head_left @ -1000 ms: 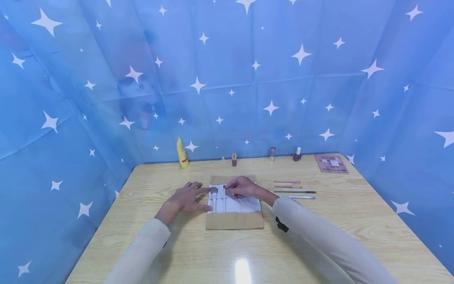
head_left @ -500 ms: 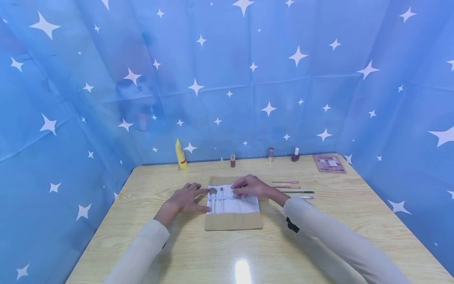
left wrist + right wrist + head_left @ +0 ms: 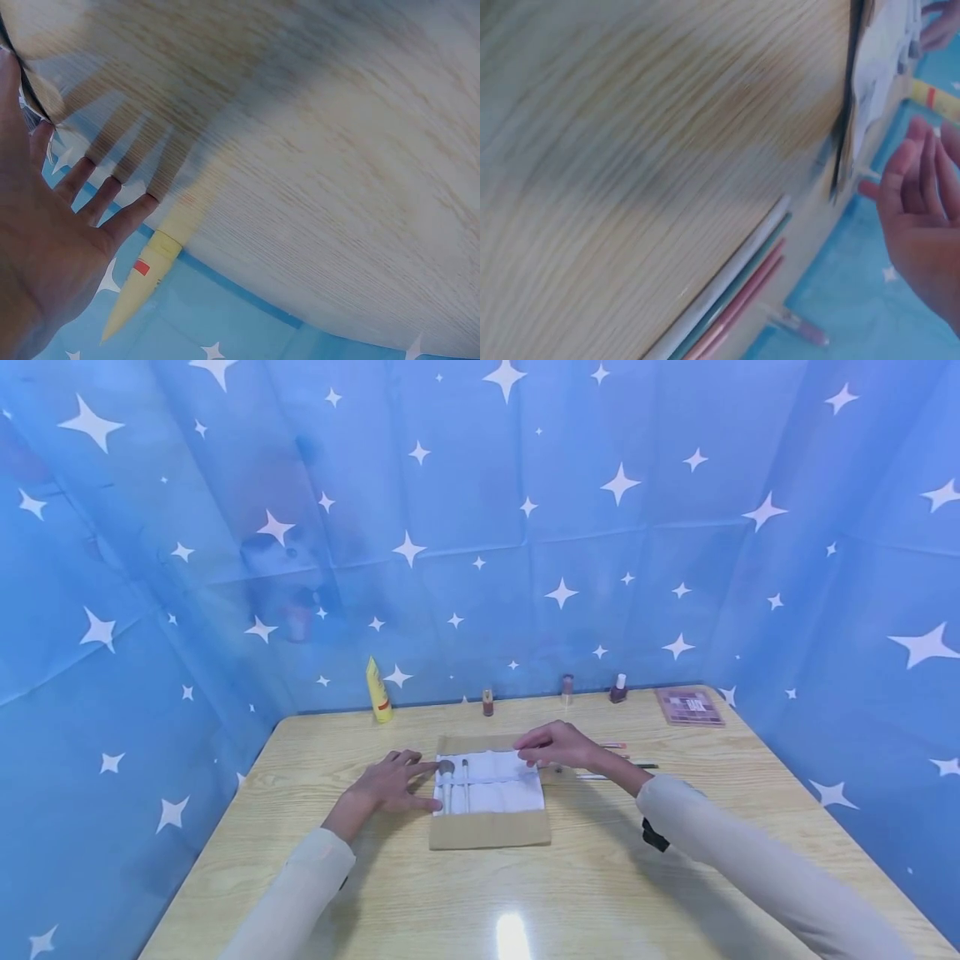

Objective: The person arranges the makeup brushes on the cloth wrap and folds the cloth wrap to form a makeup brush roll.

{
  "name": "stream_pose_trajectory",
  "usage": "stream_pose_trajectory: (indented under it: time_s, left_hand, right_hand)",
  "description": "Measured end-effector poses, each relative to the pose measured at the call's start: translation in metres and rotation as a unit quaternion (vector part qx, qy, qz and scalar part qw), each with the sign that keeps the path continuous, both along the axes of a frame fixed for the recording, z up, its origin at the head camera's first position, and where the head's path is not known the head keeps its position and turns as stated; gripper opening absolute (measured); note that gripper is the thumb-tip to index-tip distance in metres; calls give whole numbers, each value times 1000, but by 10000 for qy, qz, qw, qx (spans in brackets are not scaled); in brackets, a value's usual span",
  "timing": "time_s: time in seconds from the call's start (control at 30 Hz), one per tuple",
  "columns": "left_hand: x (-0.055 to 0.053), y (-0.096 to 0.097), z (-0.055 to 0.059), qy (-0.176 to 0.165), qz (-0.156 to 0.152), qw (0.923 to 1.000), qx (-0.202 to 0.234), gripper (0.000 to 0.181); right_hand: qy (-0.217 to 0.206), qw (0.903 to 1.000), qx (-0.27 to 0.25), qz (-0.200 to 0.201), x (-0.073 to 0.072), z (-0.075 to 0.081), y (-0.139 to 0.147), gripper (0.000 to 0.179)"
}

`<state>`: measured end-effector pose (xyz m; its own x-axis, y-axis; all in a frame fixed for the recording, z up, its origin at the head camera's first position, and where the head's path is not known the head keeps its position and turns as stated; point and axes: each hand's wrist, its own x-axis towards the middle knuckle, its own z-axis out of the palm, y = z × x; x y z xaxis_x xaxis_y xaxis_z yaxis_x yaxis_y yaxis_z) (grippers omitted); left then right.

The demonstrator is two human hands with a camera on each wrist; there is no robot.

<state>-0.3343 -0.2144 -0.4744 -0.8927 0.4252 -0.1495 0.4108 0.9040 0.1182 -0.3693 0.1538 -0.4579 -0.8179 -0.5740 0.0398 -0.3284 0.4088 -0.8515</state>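
A tan fabric brush roll [image 3: 489,832] with a white lining lies spread on the table. Two makeup brushes are tucked in its left side: a fluffy wide one [image 3: 447,785] and a slimmer one [image 3: 466,787]. My left hand [image 3: 386,785], fingers spread, rests at the roll's left edge. My right hand [image 3: 561,746] is over the roll's upper right corner; its fingers are loosely bent with nothing visible between them. Beyond it lie several loose brushes, partly hidden by the right arm in the head view: a white one [image 3: 724,275], a dark green one [image 3: 735,283] and pink ones [image 3: 744,294].
Along the table's back edge stand a yellow tube [image 3: 378,692], a small red-brown bottle [image 3: 487,702], a lip gloss tube [image 3: 567,688] and a dark nail polish bottle [image 3: 618,690]. A purple eyeshadow palette [image 3: 690,707] lies at the back right.
My right hand has let go of the slim brush in the roll and moved right toward the loose brushes. The left hand stays at the roll's edge. The head view has shifted slightly.
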Motion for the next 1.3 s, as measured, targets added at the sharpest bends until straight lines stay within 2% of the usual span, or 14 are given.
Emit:
stream_pose_trajectory:
  time_s: [0.2,0.43,0.67,0.87,1.03,1.3]
  left_hand:
    - [0,0,0,-21,13,10000,-12,88]
    - [0,0,0,-16,0,10000,12,87]
    - [0,2,0,-22,31,10000,48,86]
    - [0,1,0,22,-24,10000,53,88]
    - [0,1,1,2,-9,10000,20,89]
    - [-1,2,-1,16,14,10000,35,88]
  right_hand:
    - [14,9999,50,-124,3,3,21,34]
    - [194,9998,45,-94,7,9,41,33]
    - [25,9996,105,-246,10,17,66,35]
    - [134,9987,300,-390,13,25,88,34]
    - [217,9983,386,-386,14,25,109,35]
    - [292,9971,607,-352,15,16,144,32]
